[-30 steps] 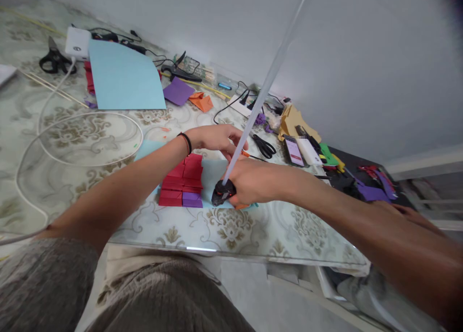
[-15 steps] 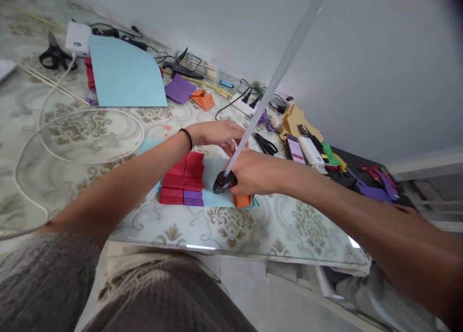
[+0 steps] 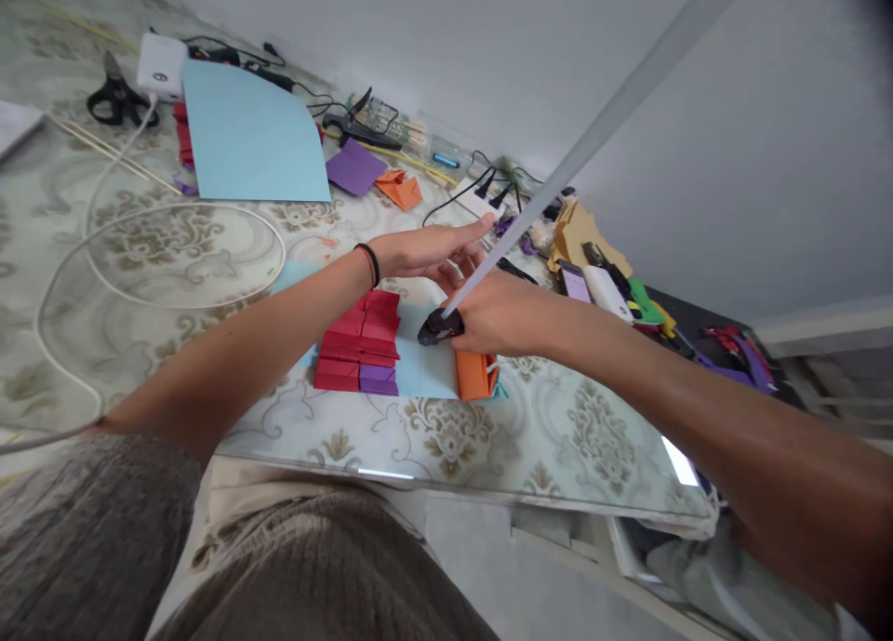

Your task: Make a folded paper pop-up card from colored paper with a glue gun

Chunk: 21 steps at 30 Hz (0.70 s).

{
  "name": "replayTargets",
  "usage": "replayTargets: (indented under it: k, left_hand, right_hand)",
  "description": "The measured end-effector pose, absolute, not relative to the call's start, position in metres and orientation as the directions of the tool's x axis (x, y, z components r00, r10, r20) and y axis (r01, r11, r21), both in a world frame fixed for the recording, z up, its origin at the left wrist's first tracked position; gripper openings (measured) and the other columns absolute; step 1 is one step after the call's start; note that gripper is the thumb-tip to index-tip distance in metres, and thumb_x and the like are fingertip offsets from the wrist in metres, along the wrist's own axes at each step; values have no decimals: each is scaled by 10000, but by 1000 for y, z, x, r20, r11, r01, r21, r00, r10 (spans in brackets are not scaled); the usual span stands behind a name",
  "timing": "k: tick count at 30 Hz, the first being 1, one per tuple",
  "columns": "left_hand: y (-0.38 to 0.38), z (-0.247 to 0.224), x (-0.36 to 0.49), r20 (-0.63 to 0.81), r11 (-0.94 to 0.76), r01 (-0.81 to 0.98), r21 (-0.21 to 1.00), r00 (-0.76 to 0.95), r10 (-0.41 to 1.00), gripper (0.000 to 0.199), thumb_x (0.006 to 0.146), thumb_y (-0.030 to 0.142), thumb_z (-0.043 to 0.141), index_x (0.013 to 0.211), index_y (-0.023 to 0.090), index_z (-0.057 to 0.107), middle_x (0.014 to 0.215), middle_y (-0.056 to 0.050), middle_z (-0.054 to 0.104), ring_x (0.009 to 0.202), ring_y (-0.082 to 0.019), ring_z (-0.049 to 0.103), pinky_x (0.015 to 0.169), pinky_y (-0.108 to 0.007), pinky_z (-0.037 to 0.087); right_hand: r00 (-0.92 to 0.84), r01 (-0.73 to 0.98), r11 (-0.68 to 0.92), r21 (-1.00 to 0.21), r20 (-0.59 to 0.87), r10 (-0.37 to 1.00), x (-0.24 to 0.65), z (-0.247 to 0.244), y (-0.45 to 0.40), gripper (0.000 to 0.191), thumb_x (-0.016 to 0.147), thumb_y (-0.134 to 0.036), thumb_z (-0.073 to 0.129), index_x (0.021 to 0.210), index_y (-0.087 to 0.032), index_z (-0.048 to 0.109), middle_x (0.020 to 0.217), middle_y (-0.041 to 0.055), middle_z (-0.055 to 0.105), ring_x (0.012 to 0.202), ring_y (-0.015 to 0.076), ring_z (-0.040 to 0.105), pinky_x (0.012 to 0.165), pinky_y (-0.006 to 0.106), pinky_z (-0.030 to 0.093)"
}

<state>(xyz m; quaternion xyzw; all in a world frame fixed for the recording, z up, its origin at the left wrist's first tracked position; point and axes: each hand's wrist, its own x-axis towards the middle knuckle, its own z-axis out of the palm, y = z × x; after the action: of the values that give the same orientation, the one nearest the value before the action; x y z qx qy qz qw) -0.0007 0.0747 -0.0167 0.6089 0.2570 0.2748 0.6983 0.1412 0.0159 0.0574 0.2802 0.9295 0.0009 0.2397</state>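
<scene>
My right hand is closed around a black hot glue gun. A long translucent glue stick juts from its rear, up and to the right. Just beyond it, my left hand has its thumb stretched out and its fingers loosely bent, with nothing visible in them; the fingertips are partly hidden by the right hand. Beneath both hands lies a light blue sheet. Folded red paper pieces and a folded purple piece sit on its left part, a folded orange piece at its right end.
A large light blue paper, scissors, a white device and its looping cable lie at the left. Behind are a purple square, an orange folded piece and a power strip. A phone rests at right.
My left thumb has stretched out, away from the fingers. The glue gun has shifted slightly upward, and its glue stick leans further to the right.
</scene>
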Motion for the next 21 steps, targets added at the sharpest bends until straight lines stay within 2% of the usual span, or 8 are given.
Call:
replayTargets:
  k: [4, 6, 9, 16, 21]
  left_hand:
    - [75, -18, 0, -22, 113, -79, 990, 717, 696, 799, 975, 836, 375, 788, 148, 734, 844, -102, 695, 775, -213, 666, 797, -351, 534]
    - [75, -19, 0, -31, 122, -76, 990, 713, 700, 805, 991, 823, 337, 825, 150, 749, 858, -105, 703, 837, -235, 690, 810, -353, 539]
    - [76, -20, 1, -35, 120, -73, 990, 702, 712, 822, 1010, 804, 284, 891, 150, 767, 890, -107, 720, 872, -236, 691, 802, -338, 543]
    - [84, -30, 5, -12, 108, -94, 990, 697, 717, 815, 999, 817, 280, 870, 157, 742, 780, -70, 686, 742, -202, 626, 727, -326, 524]
    - [84, -31, 3, -47, 137, -80, 987, 680, 731, 840, 985, 839, 246, 966, 173, 758, 846, -74, 716, 817, -214, 663, 776, -328, 547]
  right_hand:
    - [-697, 425, 863, 273, -510, 505, 138, 57, 18, 162, 870, -210, 675, 866, -173, 832, 891, 100, 818, 918, 285, 705, 940, 435, 437]
    - [-697, 406, 862, 303, -507, 507, 138, 56, 19, 176, 881, -207, 663, 872, -162, 834, 906, 111, 824, 929, 290, 712, 967, 451, 434]
    - [-697, 404, 857, 319, -499, 514, 138, 54, 22, 191, 887, -203, 652, 880, -162, 838, 914, 120, 829, 932, 297, 721, 986, 462, 437]
    - [-725, 449, 834, 321, -415, 550, 140, 49, 29, 173, 862, -205, 667, 891, -159, 831, 885, 136, 827, 930, 318, 726, 914, 434, 464]
    - [-774, 472, 832, 293, -313, 550, 144, 40, 36, 203, 856, -185, 674, 972, -148, 836, 1030, 159, 828, 1070, 342, 704, 972, 428, 468]
